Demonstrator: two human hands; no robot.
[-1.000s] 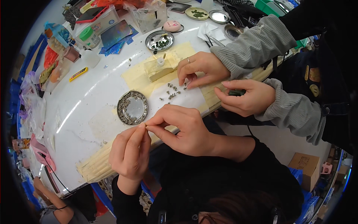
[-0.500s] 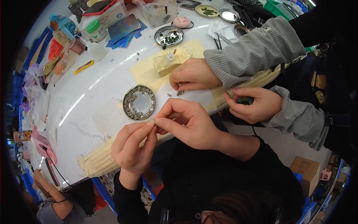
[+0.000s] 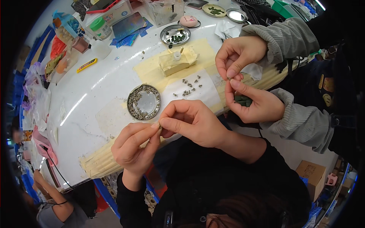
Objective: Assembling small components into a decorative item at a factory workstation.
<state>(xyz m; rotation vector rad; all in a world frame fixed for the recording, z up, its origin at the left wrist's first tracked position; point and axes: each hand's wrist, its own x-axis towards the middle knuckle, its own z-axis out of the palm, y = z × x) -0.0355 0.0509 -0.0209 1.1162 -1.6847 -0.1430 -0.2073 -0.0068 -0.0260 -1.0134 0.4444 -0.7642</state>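
So, biggest thing first: the white table [image 3: 87,114], bending away at the edges. Back left there's a clear plastic box [image 3: 118,17] with a red-edged device [image 3: 102,7] on top — can't make out what's inside the box. Then a white paper sheet [image 3: 210,89], grey bits [image 3: 186,92] scattered across it. Next come the wearer's right hand [image 3: 194,123] and left hand [image 3: 134,146], both closed in a pinch, fingertips meeting.

Beyond the paper sits a yellow-wrapped block [image 3: 175,66] with a little white cup [image 3: 177,56] on it. The round tin [image 3: 147,102] has more grey bits crowded around the inside, thickest on its left, shiny floor showing in the middle. The metal dish [image 3: 166,37] behind it holds dark green bits [image 3: 176,38], and the pale dish [image 3: 206,8] further back has flat green pieces [image 3: 215,11]. Smallest is the tiny piece [image 3: 160,127], gripped between both hands just off the tin's near right side; fingers hide most of it.

Compared with half a second ago, the co-worker's far hand [image 3: 243,53] is up off the paper and its fingertips now meet the co-worker's near hand [image 3: 260,106] — so more bits on the sheet are visible. The wearer's pinch looks the same.
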